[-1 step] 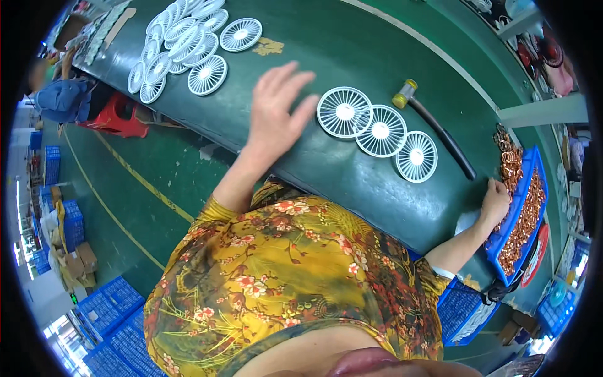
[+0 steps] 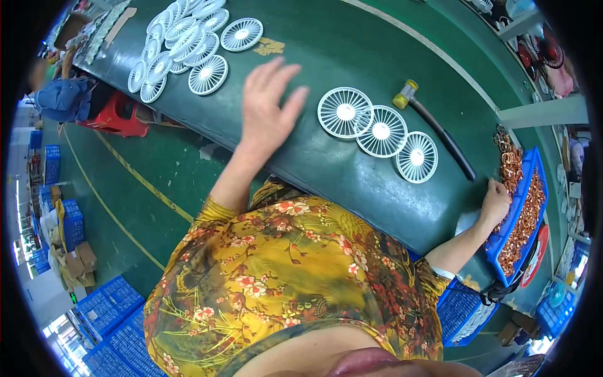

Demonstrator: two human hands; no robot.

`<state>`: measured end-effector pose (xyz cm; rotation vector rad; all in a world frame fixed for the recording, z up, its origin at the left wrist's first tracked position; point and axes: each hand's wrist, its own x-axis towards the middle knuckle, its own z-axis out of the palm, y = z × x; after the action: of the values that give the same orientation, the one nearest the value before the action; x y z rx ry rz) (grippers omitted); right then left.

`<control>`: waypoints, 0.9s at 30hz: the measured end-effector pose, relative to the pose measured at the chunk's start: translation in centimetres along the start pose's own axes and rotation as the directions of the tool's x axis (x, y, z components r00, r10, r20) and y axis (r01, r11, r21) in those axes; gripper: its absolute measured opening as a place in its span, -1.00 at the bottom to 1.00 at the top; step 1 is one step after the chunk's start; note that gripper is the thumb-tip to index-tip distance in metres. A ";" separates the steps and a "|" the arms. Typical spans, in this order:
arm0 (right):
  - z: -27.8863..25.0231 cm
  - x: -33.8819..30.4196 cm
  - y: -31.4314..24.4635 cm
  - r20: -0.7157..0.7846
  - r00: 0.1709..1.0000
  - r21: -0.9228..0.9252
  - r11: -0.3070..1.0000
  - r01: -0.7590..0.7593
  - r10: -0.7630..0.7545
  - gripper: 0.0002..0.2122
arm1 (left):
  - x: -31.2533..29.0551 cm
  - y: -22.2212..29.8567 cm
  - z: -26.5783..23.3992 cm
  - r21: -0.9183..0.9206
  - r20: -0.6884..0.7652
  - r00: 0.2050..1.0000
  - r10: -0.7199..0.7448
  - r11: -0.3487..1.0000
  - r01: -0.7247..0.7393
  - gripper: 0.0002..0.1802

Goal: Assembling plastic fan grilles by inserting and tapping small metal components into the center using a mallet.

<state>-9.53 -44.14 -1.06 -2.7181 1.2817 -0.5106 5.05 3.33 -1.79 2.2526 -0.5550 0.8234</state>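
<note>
Over the green table, my left hand (image 2: 270, 107) hangs with its fingers spread and nothing in them. It is between a heap of white spoked round grilles (image 2: 186, 43) at the far left and three more in a row. Of those, the nearest to the hand is a grille (image 2: 345, 112) overlapping the middle grille (image 2: 381, 131); the third grille (image 2: 417, 157) lies at the right end. My right hand (image 2: 496, 202) has its fingers pinched together beside loose copper-coloured rings (image 2: 510, 168). What is between those fingertips is too small to make out.
A mallet with a yellow head (image 2: 405, 93) and black handle lies behind the row of grilles. A long blue tray (image 2: 502, 248) of small copper-coloured parts stands at the right edge. A person in blue (image 2: 63, 99) is at the far left, near a red stool (image 2: 120, 117).
My left hand has shifted slightly left, away from the row of grilles, still with fingers spread. The right hand stays by the rings.
</note>
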 end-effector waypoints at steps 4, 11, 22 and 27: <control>0.6 0.5 -0.2 0.004 1.000 -0.001 1.000 0.026 -0.026 -0.69 | 0.2 -4.3 -3.1 0.178 -0.141 0.952 -0.271 0.939 0.294 -0.52; 0.8 0.2 0.3 -0.021 0.999 0.006 0.999 0.046 -0.046 -0.73 | 0.4 -11.7 -3.6 0.562 -0.177 0.703 -0.688 0.516 0.647 -0.10; 0.0 -0.8 -3.4 -0.054 0.996 0.116 0.991 -0.062 0.068 -0.70 | -0.5 -11.9 -3.7 0.539 -0.298 0.912 -0.281 0.739 0.404 0.01; 0.4 0.0 -2.8 0.040 0.999 0.133 0.991 0.015 -0.021 -0.73 | -0.2 -9.2 -3.8 0.217 -0.178 0.889 -0.423 0.864 0.454 -0.18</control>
<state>-7.36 -42.32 -0.82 -2.6192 1.1700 -0.5184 8.66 12.41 -3.78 2.3999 0.1393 0.8205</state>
